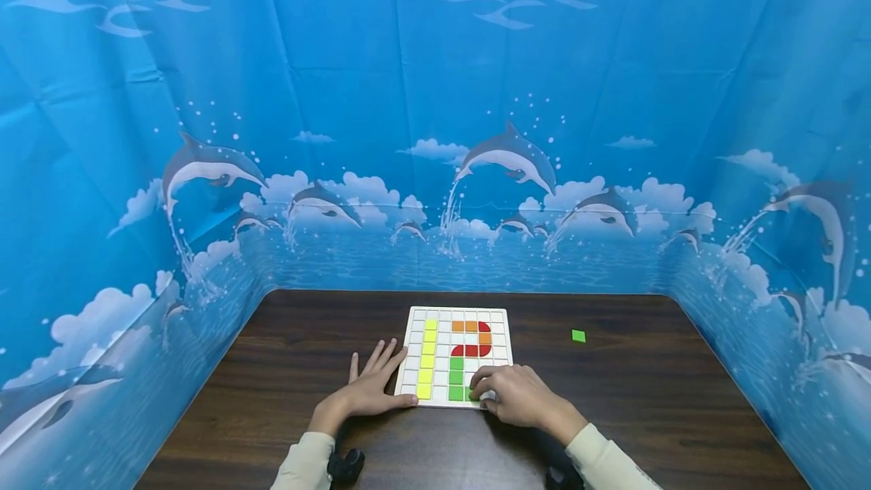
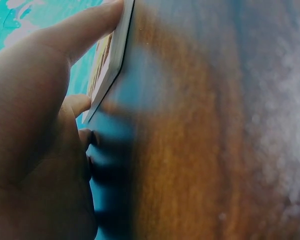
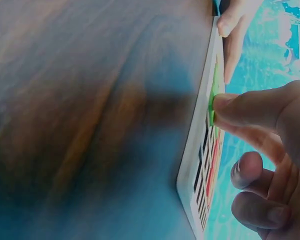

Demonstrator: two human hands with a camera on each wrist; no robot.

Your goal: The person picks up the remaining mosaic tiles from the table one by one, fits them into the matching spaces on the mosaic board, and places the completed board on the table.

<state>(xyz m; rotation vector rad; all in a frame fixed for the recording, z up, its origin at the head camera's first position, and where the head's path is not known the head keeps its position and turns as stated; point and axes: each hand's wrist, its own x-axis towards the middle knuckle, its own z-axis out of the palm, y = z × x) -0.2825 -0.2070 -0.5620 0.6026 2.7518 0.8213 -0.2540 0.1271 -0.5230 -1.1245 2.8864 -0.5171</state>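
Note:
A white gridded board (image 1: 441,369) lies on the table, bearing a column of yellow tiles (image 1: 427,361), a column of green tiles (image 1: 456,376), orange tiles (image 1: 485,338) and red rounded pieces (image 1: 469,351). My left hand (image 1: 367,392) spreads its fingers at the board's left side, its thumb touching the near left corner. At the near edge, my right hand (image 1: 520,397) pinches a green tile (image 3: 212,107) between thumb and index finger, low against the grid beside the green column. Its other fingers are curled. The fingers partly cover that tile in the head view.
One loose green tile (image 1: 578,336) lies on the dark wooden table (image 1: 646,384), right of the board. A blue curtain (image 1: 381,97) printed with dolphins surrounds the table's back and sides. A black device (image 1: 345,466) sits below the left wrist.

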